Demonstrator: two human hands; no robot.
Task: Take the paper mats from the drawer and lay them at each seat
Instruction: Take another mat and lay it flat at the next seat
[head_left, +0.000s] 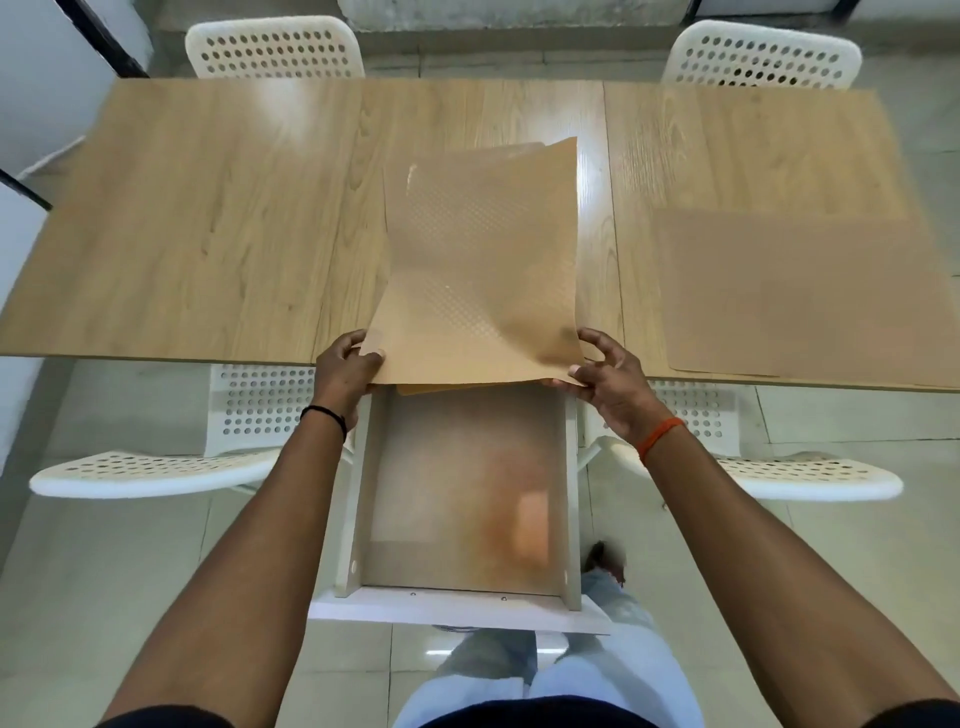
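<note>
I hold a small stack of brown paper mats (480, 260) over the table's near edge, curling upward toward the far side. My left hand (345, 371) pinches the stack's near left corner and my right hand (605, 376) pinches its near right corner. Below them the white drawer (571, 499) stands pulled out toward me, its brown bottom bare. One paper mat (800, 291) lies flat on the wooden table (208, 223) at the near right seat.
Two white perforated chairs (156, 470) (810, 475) flank the drawer on my side. Two more chairs (275, 47) (761, 54) stand at the far side. My legs are behind the drawer front, on a tiled floor.
</note>
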